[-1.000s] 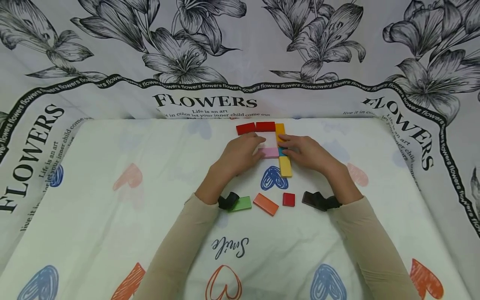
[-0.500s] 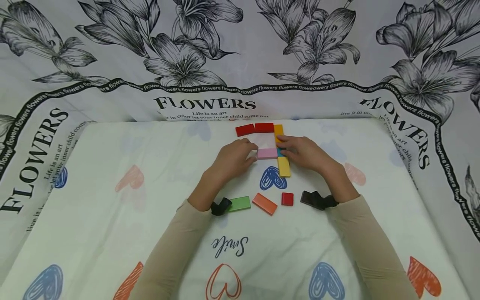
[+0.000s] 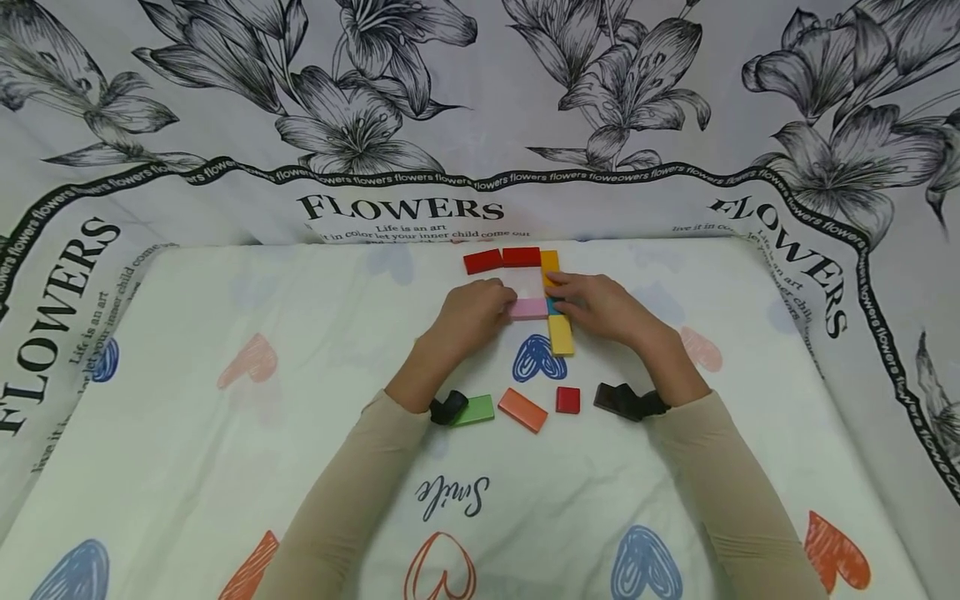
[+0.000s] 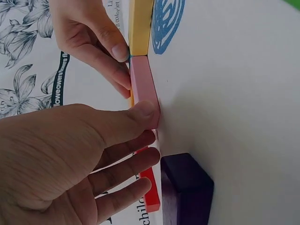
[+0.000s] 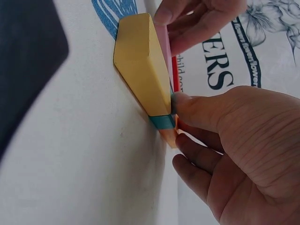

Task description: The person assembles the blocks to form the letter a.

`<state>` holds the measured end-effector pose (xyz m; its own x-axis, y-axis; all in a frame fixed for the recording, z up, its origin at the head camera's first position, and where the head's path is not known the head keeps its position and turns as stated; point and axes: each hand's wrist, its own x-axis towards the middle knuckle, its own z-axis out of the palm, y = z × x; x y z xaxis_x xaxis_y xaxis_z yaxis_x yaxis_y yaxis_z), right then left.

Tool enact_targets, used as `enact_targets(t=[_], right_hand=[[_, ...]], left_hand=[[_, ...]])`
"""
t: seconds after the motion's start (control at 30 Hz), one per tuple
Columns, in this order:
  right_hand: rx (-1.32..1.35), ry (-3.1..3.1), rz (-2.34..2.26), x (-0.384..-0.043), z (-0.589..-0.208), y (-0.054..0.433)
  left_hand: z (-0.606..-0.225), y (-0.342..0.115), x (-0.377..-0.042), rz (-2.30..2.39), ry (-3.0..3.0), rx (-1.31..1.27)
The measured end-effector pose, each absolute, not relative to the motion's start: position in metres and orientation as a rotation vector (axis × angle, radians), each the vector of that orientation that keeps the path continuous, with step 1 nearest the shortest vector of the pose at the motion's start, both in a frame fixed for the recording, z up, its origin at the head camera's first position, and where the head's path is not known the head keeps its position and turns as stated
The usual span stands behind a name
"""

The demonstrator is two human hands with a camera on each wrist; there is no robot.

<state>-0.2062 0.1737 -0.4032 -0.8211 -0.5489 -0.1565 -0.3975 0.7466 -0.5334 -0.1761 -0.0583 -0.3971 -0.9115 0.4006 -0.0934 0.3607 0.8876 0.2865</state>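
Tabletop (image 3: 180,433): under a white heart-print cloth, bearing all the blocks.
Left hand (image 3: 468,318): grip together, thumb and a partly hidden finger pinching the left end of the pink block (image 3: 529,309); the other fingers fan out past it.
Dark purple block (image 4: 194,187): just beside those fingers, hidden from the head view.
Green block (image 3: 476,410): nearer the person, by the left wrist.
Far row: left long red block (image 3: 482,262), slightly askew, then right long red block (image 3: 521,257).
Orange block (image 3: 522,410): slanted, right of the green one.
Pink block: lies right of the left hand's grip, long axis left to right, square to the column, its right end against the blue block (image 3: 552,307); left hand nearer.
Column: amber block (image 3: 550,260) farthest, blue in the middle, yellow block (image 3: 561,335) nearest the person.
Small red block (image 3: 567,400): nearer the person than the yellow.
Right hand (image 3: 600,308): thumb touches blue, fingers lie along amber; whether this grip is clamped, I cannot tell.
Dark brown block (image 3: 615,400): by the right wrist.
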Motion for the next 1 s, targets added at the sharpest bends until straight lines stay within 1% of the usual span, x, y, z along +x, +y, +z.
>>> enact_targets(t=[0.17, 0.37, 0.53, 0.83, 1.0], right_hand=[[-0.729, 2.64, -0.706, -0.207, -0.403, 0.175], [-0.727, 2.636, -0.703, -0.21, -0.404, 0.174], [-0.722, 2.632, -0.703, -0.212, -0.406, 0.174], [-0.709, 2.623, -0.701, -0.211, -0.406, 0.17], [-0.698, 2.615, -0.701, -0.206, -0.405, 0.17]], left_hand=[[-0.394, -0.065, -0.171, 0.396, 2.897, 0.572], [-0.385, -0.089, -0.156, 0.422, 2.888, 0.507], [-0.384, -0.108, -0.145, 0.445, 2.874, 0.49], [-0.381, -0.126, -0.133, 0.486, 2.847, 0.417], [-0.38, -0.134, -0.129, 0.478, 2.853, 0.45]])
